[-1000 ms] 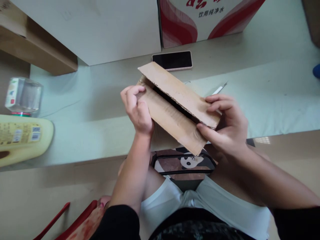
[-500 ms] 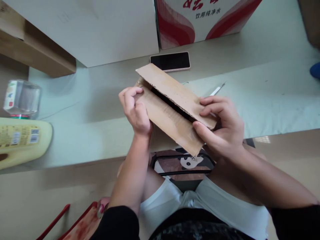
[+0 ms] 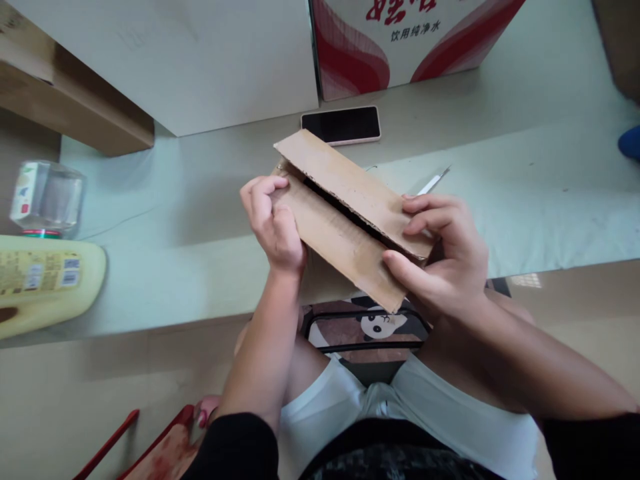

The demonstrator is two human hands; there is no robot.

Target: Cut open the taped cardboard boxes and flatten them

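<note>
A small brown cardboard box [image 3: 340,233] is held tilted above the table's front edge. Its two long flaps stand slightly apart, with a dark slit between them. My left hand [image 3: 275,227] grips the upper left end, fingers curled around the corner. At the lower right end my right hand [image 3: 440,247] is closed on the box, with fingertips on the far flap and the thumb on the near flap. Just beyond my right fingers lies a thin pointed tool with a white handle [image 3: 433,180], partly hidden. A phone [image 3: 342,125] rests face up behind the box.
Behind stand a large white box [image 3: 225,60] and a red-and-white water carton [image 3: 400,47]. On the left are a long cardboard piece [image 3: 100,113], a clear bottle [image 3: 50,197] and a yellow bottle [image 3: 55,283]. A panda-print bag [image 3: 350,333] sits below the table edge.
My right thumb has shifted slightly to the left on the near flap. Otherwise the box and both hands hold nearly the same position; the view has moved a little.
</note>
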